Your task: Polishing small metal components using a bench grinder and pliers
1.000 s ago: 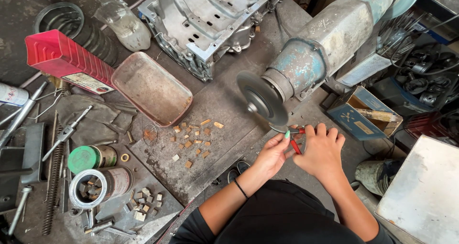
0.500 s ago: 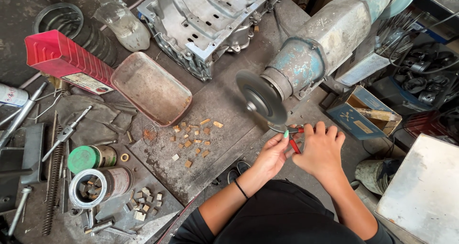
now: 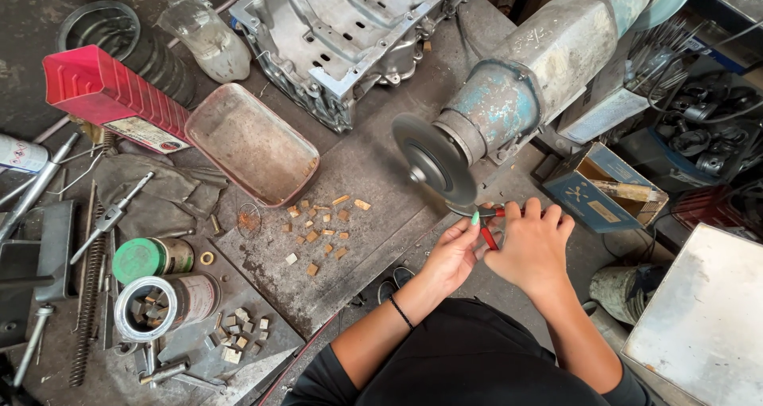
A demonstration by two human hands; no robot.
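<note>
A blue-grey bench grinder (image 3: 540, 64) lies across the bench with its round grinding disc (image 3: 433, 161) facing me. Both my hands meet just below the disc's lower edge. My right hand (image 3: 534, 243) grips red-handled pliers (image 3: 488, 233), whose jaws point up at the wheel. My left hand (image 3: 455, 251) pinches at the pliers' tip, right against the wheel's rim; whatever small piece is there is hidden by my fingers. Several small tan blocks (image 3: 322, 227) lie scattered on the bench left of my hands.
A rusty metal tray (image 3: 253, 145), a red box (image 3: 111, 96) and an aluminium engine casing (image 3: 342, 32) sit at the back. Tins (image 3: 163, 295), more small blocks (image 3: 238, 334), a spring and hand tools crowd the left. A blue cardboard box (image 3: 604, 187) stands to the right.
</note>
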